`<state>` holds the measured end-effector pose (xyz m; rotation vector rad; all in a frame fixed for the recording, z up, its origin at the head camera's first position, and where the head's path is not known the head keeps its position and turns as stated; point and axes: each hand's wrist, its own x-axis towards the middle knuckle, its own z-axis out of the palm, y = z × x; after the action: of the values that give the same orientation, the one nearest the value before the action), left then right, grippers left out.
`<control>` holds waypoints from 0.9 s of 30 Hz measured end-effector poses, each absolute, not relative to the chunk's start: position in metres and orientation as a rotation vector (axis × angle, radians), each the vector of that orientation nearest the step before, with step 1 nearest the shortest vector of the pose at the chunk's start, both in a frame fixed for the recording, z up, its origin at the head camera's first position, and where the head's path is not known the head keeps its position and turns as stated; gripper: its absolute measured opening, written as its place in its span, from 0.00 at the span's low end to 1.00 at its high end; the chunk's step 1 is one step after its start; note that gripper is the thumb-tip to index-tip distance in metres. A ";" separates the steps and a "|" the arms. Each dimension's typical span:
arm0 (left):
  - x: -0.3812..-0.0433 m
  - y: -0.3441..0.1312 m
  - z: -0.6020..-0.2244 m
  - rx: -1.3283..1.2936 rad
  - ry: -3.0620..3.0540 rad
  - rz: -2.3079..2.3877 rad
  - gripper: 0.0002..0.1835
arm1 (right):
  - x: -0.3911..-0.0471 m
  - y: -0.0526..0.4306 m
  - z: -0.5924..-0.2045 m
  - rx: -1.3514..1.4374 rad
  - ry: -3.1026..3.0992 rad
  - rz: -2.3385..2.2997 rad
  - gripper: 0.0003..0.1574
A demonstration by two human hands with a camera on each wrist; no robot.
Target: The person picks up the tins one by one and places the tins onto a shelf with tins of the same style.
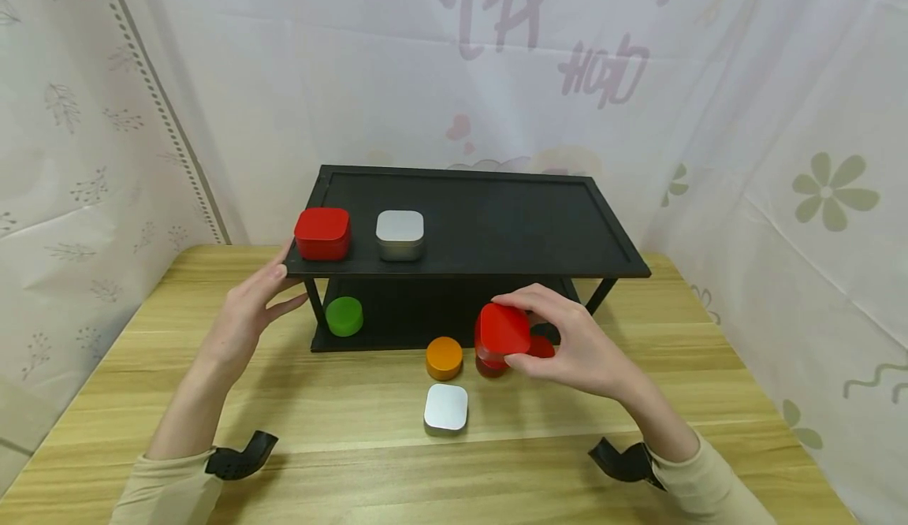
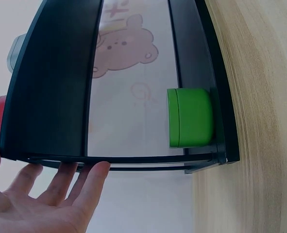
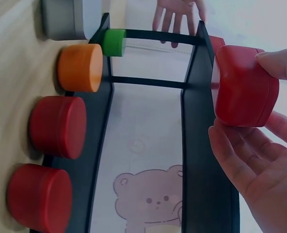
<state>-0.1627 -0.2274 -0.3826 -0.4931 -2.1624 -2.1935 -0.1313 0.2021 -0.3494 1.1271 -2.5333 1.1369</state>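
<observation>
My right hand [image 1: 567, 344] grips a red square tin [image 3: 243, 87] between thumb and fingers, held up in front of the black two-tier shelf [image 1: 468, 221]. In the right wrist view the tin is beside the top board's front edge. My left hand [image 1: 244, 316] touches the left end of the top board, its fingers [image 2: 58, 187] mostly straight against the edge. Close to that hand, another red square tin [image 1: 323, 235] sits on the top tier, with a silver square tin [image 1: 400, 236] to its right. A green round tin [image 1: 344, 317] stands on the lower tier's left end.
On the wooden table [image 1: 340, 446] before the shelf stand an orange round tin [image 1: 444, 359] and a silver square tin [image 1: 445, 408]. Two red round tins, a nearer one [image 3: 58, 126] and another [image 3: 39, 196], are partly covered by my right hand in the head view. White printed cloth [image 1: 397, 76] hangs around.
</observation>
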 end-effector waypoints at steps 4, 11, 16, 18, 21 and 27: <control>-0.163 -0.228 -0.383 -0.482 -2.170 -2.188 0.27 | -0.134 0.203 -0.343 1.122 -2.537 1.135 0.37; -0.162 -0.228 -0.383 -0.488 -2.165 -2.193 0.27 | -0.137 0.202 -0.332 1.120 -2.532 1.143 0.38; -0.163 -0.228 -0.383 -0.484 -2.174 -2.180 0.27 | -0.141 0.201 -0.325 1.124 -2.507 1.145 0.38; -0.163 -0.228 -0.383 -0.479 -2.177 -2.177 0.27 | -0.143 0.201 -0.323 1.122 -2.501 1.144 0.38; -0.162 -0.228 -0.383 -0.477 -2.172 -2.184 0.27 | -0.145 0.202 -0.319 1.112 -2.502 1.147 0.38; -0.162 -0.228 -0.382 -0.473 -2.177 -2.187 0.27 | -0.149 0.201 -0.314 1.105 -2.496 1.134 0.38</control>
<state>-0.1622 -0.2278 -0.3820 -0.4730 -2.1768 -2.1871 -0.1490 0.2015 -0.3136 1.1049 -2.4963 1.1335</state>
